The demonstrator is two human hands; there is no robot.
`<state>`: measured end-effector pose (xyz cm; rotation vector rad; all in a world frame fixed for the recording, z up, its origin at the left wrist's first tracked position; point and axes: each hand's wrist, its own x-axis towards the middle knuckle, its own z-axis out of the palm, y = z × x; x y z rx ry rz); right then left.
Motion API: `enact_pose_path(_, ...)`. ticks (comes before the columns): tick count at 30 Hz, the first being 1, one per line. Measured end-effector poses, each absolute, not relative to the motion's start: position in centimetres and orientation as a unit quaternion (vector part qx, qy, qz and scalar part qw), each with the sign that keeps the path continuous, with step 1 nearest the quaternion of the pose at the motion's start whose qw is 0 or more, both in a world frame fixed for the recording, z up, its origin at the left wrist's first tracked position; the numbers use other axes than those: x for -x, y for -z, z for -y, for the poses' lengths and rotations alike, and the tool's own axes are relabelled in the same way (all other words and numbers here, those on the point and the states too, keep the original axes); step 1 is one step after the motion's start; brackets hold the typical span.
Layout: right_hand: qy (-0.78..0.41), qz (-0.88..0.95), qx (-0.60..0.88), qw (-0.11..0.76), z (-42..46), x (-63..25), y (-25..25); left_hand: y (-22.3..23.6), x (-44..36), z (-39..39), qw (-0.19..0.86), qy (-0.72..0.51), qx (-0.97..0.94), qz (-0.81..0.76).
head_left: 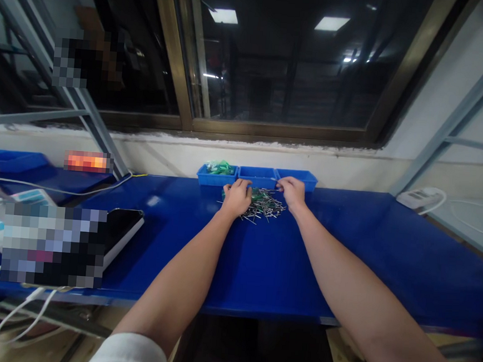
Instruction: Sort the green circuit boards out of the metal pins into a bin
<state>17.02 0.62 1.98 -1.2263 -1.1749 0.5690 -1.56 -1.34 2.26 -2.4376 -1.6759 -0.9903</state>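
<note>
A loose pile of thin metal rods with green parts (pixel 264 205) lies on the blue table. My left hand (pixel 237 197) is at the pile's left side, its fingers curled over green pieces; what they grip is hidden. Above the pile's right edge, my right hand (pixel 293 193) is closed in a pinch on a thin metal rod (pixel 272 179) that points left. Just behind the hands stand three blue bins in a row. Green and clear pieces fill the left bin (pixel 200 176). The middle bin (pixel 257 171) and right bin (pixel 302 177) are partly covered from view.
On the blue table (pixel 169 253), a dark-screened device (pixel 124 227) with white cables lies at the left. Another blue tray (pixel 13 160) is at the far left. A white power strip (pixel 420 197) sits at the right by a metal frame post (pixel 450 122). A window is behind.
</note>
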Motion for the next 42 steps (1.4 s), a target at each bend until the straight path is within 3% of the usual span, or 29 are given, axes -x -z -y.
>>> enact_pose_path(4, -0.303, 0.494, 0.499, 0.644, -0.9, -17.9, -2.0, -2.0, 1.6, 1.1, 0.016, 0.317, 0.774, 0.548)
enact_pose_path(7, -0.281, 0.51, 0.528, 0.619, -0.9, -18.2, -1.6, -1.9, 1.7, 1.0, 0.015, 0.317, 0.767, 0.557)
enact_pose_path(13, -0.12, 0.614, 0.609, 0.488, -0.4, -17.9, -0.7, -2.0, 1.9, 1.1, 0.004, 0.272, 0.799, 0.536)
enact_pose_path(23, -0.061, 0.723, 0.58, 0.369, -0.2, -16.5, -0.4, -1.4, 1.9, 0.9, 0.02, 0.228, 0.844, 0.485)
enact_pose_path(31, -0.09, 0.731, 0.593, 0.326, -0.3, -16.0, -0.3, -1.3, 1.8, 1.0, 0.007, 0.215, 0.85, 0.481)
enact_pose_path(42, -0.032, 0.772, 0.549, 0.319, -0.5, -15.3, 0.0, -1.7, 1.8, 1.4, 0.01, 0.22, 0.85, 0.479)
